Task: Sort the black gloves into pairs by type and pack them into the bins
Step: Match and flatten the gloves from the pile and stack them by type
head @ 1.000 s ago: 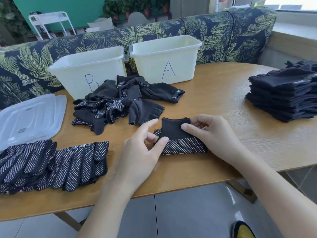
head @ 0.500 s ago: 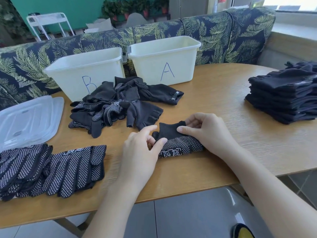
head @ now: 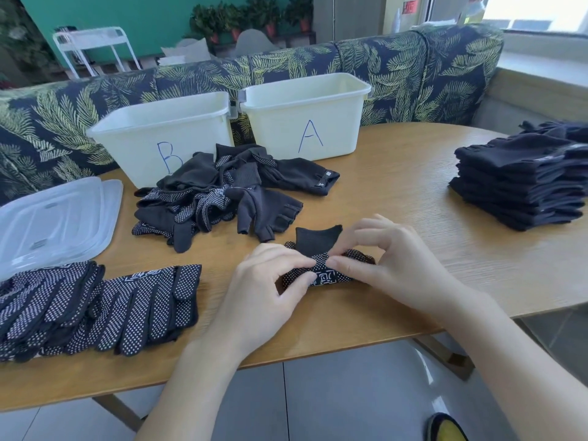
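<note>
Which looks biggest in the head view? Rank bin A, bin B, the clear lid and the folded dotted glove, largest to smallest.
1. bin B and bin A: they look alike, so no order between them.
2. clear lid: nearer the camera and cut off by the frame, so unsure.
3. folded dotted glove, held by both hands: clearly smallest.

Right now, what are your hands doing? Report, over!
Left hand and right hand both pinching rolled dotted glove pair on table. Bins A and B waiting. Unsorted pile sits between.

Bare wooden tabletop (head: 397, 192) lies open ahead-right of the right hand (head: 391, 265) up to white plastic bin A (head: 305, 116); the loose black glove heap (head: 222, 195) blocks ahead-left toward white plastic bin B (head: 159, 135).
</note>
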Tool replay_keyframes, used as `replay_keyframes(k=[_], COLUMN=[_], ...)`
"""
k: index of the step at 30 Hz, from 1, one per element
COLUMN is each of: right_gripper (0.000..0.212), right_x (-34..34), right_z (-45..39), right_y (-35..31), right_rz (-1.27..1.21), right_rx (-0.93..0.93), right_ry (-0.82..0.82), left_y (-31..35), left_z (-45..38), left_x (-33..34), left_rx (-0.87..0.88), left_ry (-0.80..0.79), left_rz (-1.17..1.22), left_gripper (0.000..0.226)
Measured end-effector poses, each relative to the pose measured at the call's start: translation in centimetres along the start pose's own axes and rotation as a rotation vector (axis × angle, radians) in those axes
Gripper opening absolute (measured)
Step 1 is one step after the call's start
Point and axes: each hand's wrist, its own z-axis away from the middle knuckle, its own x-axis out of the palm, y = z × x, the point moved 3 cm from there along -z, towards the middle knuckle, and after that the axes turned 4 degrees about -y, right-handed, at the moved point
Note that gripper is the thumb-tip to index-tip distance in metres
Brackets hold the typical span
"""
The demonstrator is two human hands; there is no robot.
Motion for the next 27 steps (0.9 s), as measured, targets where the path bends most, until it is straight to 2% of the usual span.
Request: replay_keyframes(k=[6, 12, 16, 19, 21, 23, 27], right_gripper=[0.031, 0.028, 0.017, 0.004, 0.007, 0.011, 0.012], right_x=[1.0, 1.2, 1.4, 1.0, 0.5, 0.0, -0.3], right_z=[1.4, 1.3, 1.0, 0.6, 0.6, 0.6, 0.6], right_y=[0.7, 0.2, 0.2, 0.1, -0.3, -0.9, -2.0], right_rz=[0.177, 0.218, 0.209, 0.061, -0.106, -0.256, -0.521], right_rx=[-0.008, -0.002, -0.022, 0.044, 0.135, 0.175, 0.211], right_ry=[-0.15, -0.127, -0.096, -0.077, -0.086, -0.098, -0.063], left_y=[-0.2, -0.1, -0.1, 0.1, 0.5, 1.0, 2.0], left_z=[0.1, -0.1, 0.0, 0.0, -0.1, -0.2, -0.1], left_x=[0.1, 0.0, 0.1, 0.1, -0.2, -0.8, -1.6], left_rx=[-0.066, -0.064, -0.049, -0.019, -0.016, -0.048, -0.19], left_ry=[-0.08, -0.125, -0.139, -0.117, -0.069, -0.033, -0.08], left_rz=[0.015, -0.002, -0.033, -0.047, 0.012, 0.124, 0.415], left_gripper=[0.022, 0.029, 0.039, 0.039, 0.028, 0.02, 0.011])
